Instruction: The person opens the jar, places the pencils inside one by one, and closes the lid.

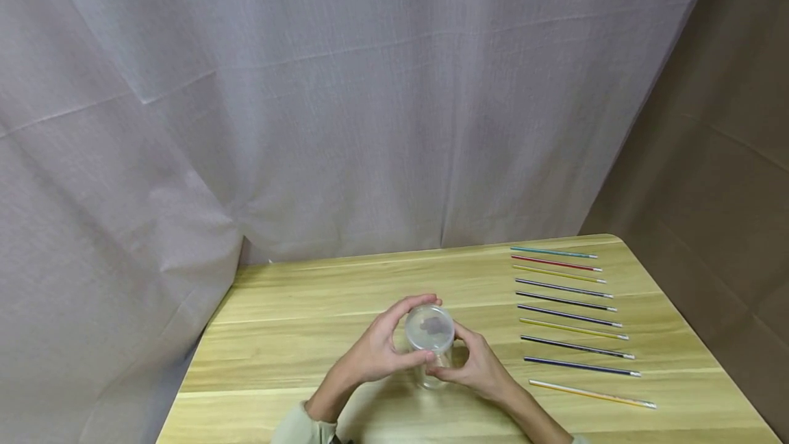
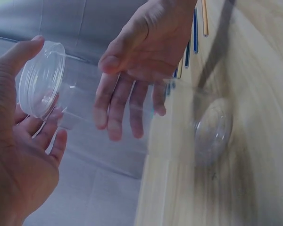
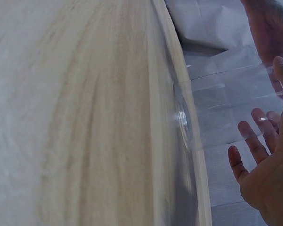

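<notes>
A tall clear plastic jar (image 1: 429,381) is upright between both hands, its base (image 2: 214,126) at the wooden tabletop. At its top is a clear round lid (image 1: 429,327) with ridges on its side, seen edge-on in the left wrist view. My left hand (image 1: 379,348) grips the lid, thumb on the near side and fingers round the far side. Lower down, my right hand (image 1: 483,367) holds the jar's body from the right, thumb in front and fingers behind it. In the right wrist view the right hand (image 3: 269,160) partly covers the jar's upper end.
Several pencils (image 1: 570,310) in blue, black, yellow, red and green lie in a spaced row on the right of the wooden table (image 1: 296,334). White eraser ends face right. Grey cloth (image 1: 345,122) hangs behind the table's back edge; a brown one (image 1: 721,156) hangs at right.
</notes>
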### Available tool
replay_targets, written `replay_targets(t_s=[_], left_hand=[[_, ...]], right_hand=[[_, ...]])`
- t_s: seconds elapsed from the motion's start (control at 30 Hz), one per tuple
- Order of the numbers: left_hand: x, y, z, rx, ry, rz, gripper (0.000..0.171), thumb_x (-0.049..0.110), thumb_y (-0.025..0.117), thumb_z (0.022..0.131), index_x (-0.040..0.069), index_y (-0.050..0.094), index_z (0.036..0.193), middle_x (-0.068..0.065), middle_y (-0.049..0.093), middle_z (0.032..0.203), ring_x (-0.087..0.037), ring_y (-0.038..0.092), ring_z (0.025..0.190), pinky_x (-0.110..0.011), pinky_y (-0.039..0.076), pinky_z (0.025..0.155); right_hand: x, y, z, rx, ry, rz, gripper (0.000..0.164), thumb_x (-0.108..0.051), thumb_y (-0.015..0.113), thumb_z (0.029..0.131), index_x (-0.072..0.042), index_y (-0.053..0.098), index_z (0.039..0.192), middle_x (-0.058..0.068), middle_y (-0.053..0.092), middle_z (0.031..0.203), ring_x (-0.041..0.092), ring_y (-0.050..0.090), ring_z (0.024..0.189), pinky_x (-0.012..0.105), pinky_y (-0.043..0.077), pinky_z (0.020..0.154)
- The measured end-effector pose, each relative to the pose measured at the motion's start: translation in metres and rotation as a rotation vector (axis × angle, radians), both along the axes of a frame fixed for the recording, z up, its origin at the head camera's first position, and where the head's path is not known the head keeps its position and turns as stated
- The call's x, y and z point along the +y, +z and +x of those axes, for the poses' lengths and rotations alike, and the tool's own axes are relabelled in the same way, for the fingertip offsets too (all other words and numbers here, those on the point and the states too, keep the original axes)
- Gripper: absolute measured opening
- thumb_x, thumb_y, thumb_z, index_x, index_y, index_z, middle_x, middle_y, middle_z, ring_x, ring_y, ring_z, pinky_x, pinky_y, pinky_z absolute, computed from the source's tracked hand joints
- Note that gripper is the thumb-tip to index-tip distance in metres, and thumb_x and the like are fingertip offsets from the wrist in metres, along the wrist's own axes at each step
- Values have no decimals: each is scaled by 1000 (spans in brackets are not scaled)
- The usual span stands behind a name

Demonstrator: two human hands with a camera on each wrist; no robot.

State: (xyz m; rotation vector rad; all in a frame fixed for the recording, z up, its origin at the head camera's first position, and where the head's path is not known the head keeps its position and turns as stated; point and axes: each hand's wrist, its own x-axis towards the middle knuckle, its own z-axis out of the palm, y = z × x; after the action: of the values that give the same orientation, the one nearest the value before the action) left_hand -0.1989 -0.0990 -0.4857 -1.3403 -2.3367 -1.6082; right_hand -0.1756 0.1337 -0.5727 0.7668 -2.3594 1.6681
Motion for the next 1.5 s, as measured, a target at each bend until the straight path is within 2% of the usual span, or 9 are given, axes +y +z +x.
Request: replay_targets(t_s=[0.13, 0.23, 0.43, 0.57, 0.7, 0.87, 1.1, 1.3, 1.5], left_hand=[[3, -5, 3, -8, 52, 31, 79, 15, 89, 88, 14, 49, 155, -2, 61, 149, -23, 55, 140, -48, 42, 119], [8, -7, 9, 11, 131, 48, 80, 16, 93, 84, 14, 52, 153, -1, 63, 146, -22, 58, 135, -47, 46, 115], [20, -10, 25, 143, 349, 26, 80, 29, 94, 83, 12, 54, 149, -1, 62, 142, -19, 61, 126, -44, 54, 103], [24, -9, 30, 184, 407, 4, 83, 31, 95, 82, 11, 53, 150, -1, 61, 142, -20, 60, 127, -45, 54, 102], [20, -5, 28, 131, 345, -6, 89, 28, 96, 80, 11, 49, 154, -2, 57, 148, -22, 57, 133, -49, 51, 107], [10, 1, 17, 34, 179, 17, 90, 24, 91, 86, 15, 41, 160, -6, 49, 159, -25, 47, 145, -52, 43, 116], [0, 1, 4, 49, -17, 62, 75, 14, 76, 97, 7, 38, 161, -13, 48, 161, -31, 46, 147, -51, 41, 119], [0, -1, 3, 86, -74, 74, 69, 11, 63, 98, 3, 37, 161, -16, 51, 158, -33, 47, 147, -49, 37, 123], [3, -4, 5, 99, -40, 79, 72, 7, 66, 91, 3, 41, 159, -16, 54, 154, -32, 52, 142, -49, 41, 120]], right_hand=[[0, 0, 0, 0, -4, 3, 77, -25, 96, 79, -14, 61, 147, -2, 73, 132, 21, 65, 125, 40, 45, 113], [0, 0, 0, -2, -4, 2, 78, -25, 96, 79, -13, 60, 147, 0, 72, 133, 23, 65, 126, 39, 43, 115], [0, -1, 0, 4, -3, 1, 77, -25, 97, 79, -10, 61, 146, 3, 72, 133, 24, 65, 124, 37, 43, 114], [1, 0, -1, 4, -3, -1, 77, -24, 97, 79, -10, 61, 145, 3, 73, 132, 23, 65, 124, 37, 44, 114], [1, 1, -1, -5, 4, -7, 78, -25, 97, 79, -11, 60, 147, 1, 72, 133, 21, 64, 126, 37, 41, 116], [1, 0, -1, -1, 9, -10, 79, -25, 97, 78, -12, 60, 147, 0, 71, 134, 19, 63, 127, 36, 40, 116], [0, 1, 1, -28, 8, -15, 78, -24, 97, 78, -12, 61, 146, -3, 72, 132, 17, 64, 125, 35, 40, 116], [0, -1, 1, -24, 10, -14, 77, -24, 97, 78, -12, 61, 145, -4, 72, 130, 17, 65, 124, 36, 42, 115], [1, -1, 1, -17, -1, -6, 78, -25, 97, 78, -11, 60, 146, -4, 72, 130, 17, 65, 123, 38, 44, 113]])
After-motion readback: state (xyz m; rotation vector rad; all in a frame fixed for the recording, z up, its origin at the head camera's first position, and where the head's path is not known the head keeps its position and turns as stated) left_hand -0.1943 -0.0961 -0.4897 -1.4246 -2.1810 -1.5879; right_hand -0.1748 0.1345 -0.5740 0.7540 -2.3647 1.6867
